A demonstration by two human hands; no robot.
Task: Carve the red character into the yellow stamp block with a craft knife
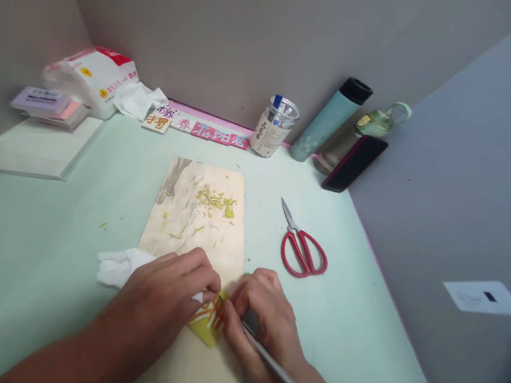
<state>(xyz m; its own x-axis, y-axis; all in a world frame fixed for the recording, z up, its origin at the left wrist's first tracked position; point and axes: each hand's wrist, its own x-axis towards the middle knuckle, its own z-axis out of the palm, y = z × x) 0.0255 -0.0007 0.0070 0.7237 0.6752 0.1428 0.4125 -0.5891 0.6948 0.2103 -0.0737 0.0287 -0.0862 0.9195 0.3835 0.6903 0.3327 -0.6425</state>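
My left hand is closed on a small yellow block with orange and white marks, held over a pale wooden board. A bit of white tissue shows between its fingers. In my right hand is a thin metal-handled tool; its tip is hidden by the fingers at the block's right edge. Yellow-green shavings lie on the upper part of the board. A crumpled white tissue rests beside my left wrist.
Red-handled scissors lie right of the board. Along the back stand a tissue pack, lettered tiles, a clear jar, a blue bottle, a green bottle and a phone. Stacked blocks sit at left.
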